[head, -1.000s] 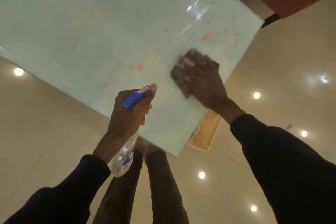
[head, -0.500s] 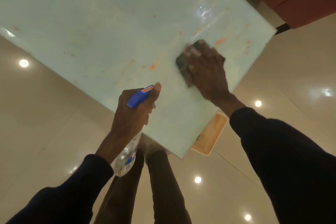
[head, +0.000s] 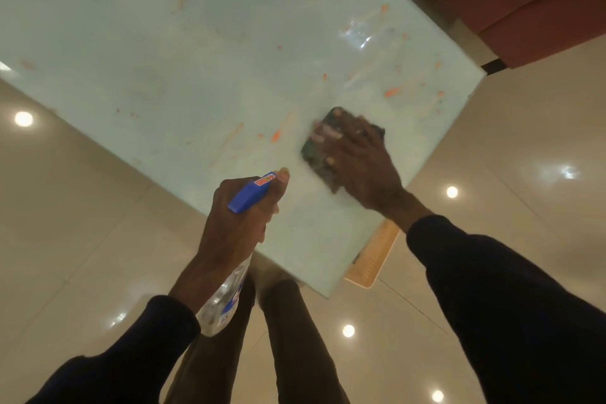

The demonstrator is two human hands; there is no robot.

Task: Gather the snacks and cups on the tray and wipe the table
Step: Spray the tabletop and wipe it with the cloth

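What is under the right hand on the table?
A dark cloth lies under the right hand, flat on the table. Its middle and the tabletop beneath are covered.

We grip the spray bottle [head: 249, 195] in our left hand [head: 241, 220], fingers curled round its neck and one fingertip stretched along the blue head, the dark-sleeved forearm rising from the lower left. Our right hand [head: 359, 162] lies palm down, fingers spread flat and blurred, pressing on the dark cloth [head: 313, 154], its dark-sleeved arm reaching in from the lower right.
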